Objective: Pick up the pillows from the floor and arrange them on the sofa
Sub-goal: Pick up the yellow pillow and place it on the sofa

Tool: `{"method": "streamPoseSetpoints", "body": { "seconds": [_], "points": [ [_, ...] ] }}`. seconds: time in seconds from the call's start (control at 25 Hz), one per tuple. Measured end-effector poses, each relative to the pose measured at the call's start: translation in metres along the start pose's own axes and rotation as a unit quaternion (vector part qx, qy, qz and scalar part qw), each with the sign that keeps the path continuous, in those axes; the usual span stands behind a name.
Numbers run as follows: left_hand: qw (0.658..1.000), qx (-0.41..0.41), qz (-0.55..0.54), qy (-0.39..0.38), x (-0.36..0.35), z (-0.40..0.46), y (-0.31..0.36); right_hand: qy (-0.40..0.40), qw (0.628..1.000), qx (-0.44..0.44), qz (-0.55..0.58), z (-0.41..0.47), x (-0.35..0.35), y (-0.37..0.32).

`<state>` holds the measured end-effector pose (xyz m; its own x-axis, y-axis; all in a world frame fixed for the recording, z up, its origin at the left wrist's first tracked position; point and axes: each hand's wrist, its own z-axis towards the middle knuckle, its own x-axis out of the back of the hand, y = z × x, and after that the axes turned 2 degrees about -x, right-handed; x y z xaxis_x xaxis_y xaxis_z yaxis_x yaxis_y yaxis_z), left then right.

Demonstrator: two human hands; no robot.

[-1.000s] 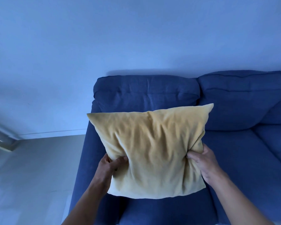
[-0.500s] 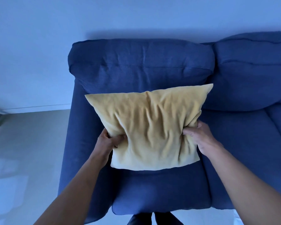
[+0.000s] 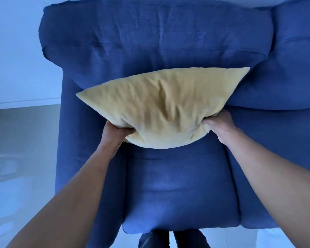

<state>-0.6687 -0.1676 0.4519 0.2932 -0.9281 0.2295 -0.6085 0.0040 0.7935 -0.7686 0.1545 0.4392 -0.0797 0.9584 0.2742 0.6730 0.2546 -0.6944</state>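
A yellow pillow (image 3: 161, 106) leans tilted against the back cushion of the blue sofa (image 3: 150, 42), above the leftmost seat cushion (image 3: 179, 187). My left hand (image 3: 115, 133) grips its lower left edge, thumb pressed into the fabric. My right hand (image 3: 220, 124) grips its lower right corner. Both arms reach forward over the seat. The pillow's bottom edge sits low near the seat; I cannot tell whether it touches.
The sofa's left armrest (image 3: 73, 158) runs down beside my left arm. A second back cushion (image 3: 293, 59) and seat continue to the right. Grey floor (image 3: 20, 140) and a white wall (image 3: 16, 51) lie to the left. My legs (image 3: 172, 238) stand at the sofa's front edge.
I have leaned closer over the sofa. Both hands pushed the pillow forward and down toward the back cushion, and it now tilts back more, showing a flatter face.
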Motion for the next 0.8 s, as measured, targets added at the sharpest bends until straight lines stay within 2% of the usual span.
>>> {"method": "streamPoseSetpoints", "body": {
  "seconds": [0.12,0.32,0.56,0.68,0.8],
  "points": [
    [0.999,0.037,0.038,-0.003,-0.008,0.007,-0.008,0.014,0.999,-0.034,-0.008,0.005,-0.002,0.010],
    [0.999,0.014,0.025,0.033,0.002,0.002,-0.004,0.040,0.998,-0.021,0.035,0.005,0.003,0.003],
    [0.987,0.093,0.132,0.007,0.002,0.012,-0.016,0.035,0.996,-0.073,-0.024,0.004,0.004,0.004],
    [0.997,0.060,0.057,-0.001,0.012,0.008,0.005,0.003,0.999,-0.039,0.005,-0.008,0.017,-0.016],
    [0.996,-0.025,-0.073,0.049,0.043,0.005,0.036,0.020,0.988,0.038,0.147,-0.015,0.035,-0.053]
  ]
}}
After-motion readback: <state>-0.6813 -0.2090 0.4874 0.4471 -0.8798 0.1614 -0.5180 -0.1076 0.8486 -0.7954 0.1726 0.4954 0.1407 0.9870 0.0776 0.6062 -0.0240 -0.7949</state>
